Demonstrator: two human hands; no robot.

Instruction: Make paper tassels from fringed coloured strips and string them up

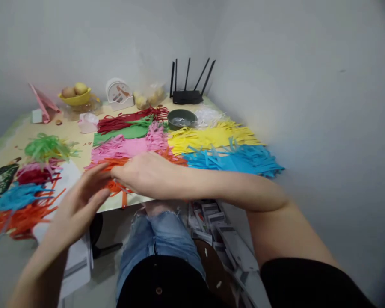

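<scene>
Orange fringed paper lies at the table's front edge, partly covered by my hands. My right hand is over it, knuckles up, its fingers drawn together; what they hold is hidden. From the left, my left hand reaches to the right hand's fingertips, its fingers stretched out and the thumb apart. Just behind lies pink fringed paper, then green and dark red sheets. Yellow fringed paper and blue fringed paper spread out to the right.
Bunches of cut strips in green, dark red, blue and orange lie at left, near a phone. A dark green bowl, white shreds and a black router stand behind. Boxes lie below.
</scene>
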